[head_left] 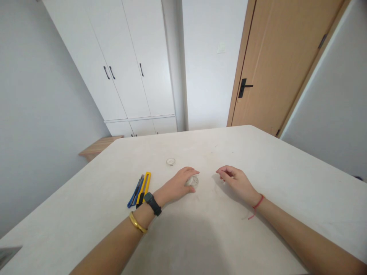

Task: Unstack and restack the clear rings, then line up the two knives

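My left hand (181,180) curls around a small round clear container (195,181) on the table, thumb on the near side and fingers on the far side. The contents are too small to make out. To its right, my right hand (233,179) is held just above the tabletop, thumb and fingertips pinched together. Whatever may be between those fingertips is too small to name. Beyond my left hand lies a small round clear lid-like piece (171,162) with a thin rim.
Left of my left wrist, a blue utility knife (135,192) and a yellow utility knife (144,188) lie side by side on the white table (86,214). A grey-edged object (10,255) shows at the lower left. White cabinets (134,57) and a wooden door (275,65) stand behind.
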Tool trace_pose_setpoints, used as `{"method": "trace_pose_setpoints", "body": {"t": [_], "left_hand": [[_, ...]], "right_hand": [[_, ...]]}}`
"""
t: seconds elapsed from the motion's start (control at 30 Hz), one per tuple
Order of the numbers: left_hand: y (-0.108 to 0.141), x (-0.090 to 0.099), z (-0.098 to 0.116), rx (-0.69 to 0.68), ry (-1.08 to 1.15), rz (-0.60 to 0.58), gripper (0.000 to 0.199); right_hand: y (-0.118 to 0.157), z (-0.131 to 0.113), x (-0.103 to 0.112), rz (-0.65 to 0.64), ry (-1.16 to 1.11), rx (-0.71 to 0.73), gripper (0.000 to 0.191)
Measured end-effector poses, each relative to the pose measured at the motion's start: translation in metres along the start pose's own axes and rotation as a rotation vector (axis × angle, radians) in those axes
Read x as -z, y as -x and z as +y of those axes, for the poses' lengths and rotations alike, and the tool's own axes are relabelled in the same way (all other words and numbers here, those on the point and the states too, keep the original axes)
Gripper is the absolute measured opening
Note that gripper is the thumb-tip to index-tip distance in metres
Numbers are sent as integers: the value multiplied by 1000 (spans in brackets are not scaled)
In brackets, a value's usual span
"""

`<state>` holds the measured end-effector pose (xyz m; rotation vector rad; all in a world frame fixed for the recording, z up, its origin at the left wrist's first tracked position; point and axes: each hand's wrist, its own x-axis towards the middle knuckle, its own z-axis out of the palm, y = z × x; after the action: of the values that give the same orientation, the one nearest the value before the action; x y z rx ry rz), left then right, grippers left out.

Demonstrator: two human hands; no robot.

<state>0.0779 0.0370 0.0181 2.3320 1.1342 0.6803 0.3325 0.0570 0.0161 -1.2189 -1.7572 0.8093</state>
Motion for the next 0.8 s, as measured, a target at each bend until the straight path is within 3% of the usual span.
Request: {"method": "trace_pose_setpoints", "body": {"t": [0.13,0.23,0.33,0.4,0.6,0.7,0.8], "left_hand": [[4,10,-10,70,-77,34,56],[7,30,-38,270,-236,161,51],[9,41,-56,475,-325,98,60],[12,39,-55,485,-322,51,60],[25,23,-26,373,-317,-70,54],[39,37,-30,430,-369,21,54],[60,59,-40,642,-556,132,59]], "right_hand": [[0,2,-2,-36,39,46,30],[-1,2,-3,-45,47,57,31],[-1,2,-4,-53,58,65,30],[-1,2,-5,-59,67,65,30],[0,1,-4,-57,95,66,29],[1,-2,-3,-53,103,81,29],[3,-7,-2,-55,113,90,28]]}}
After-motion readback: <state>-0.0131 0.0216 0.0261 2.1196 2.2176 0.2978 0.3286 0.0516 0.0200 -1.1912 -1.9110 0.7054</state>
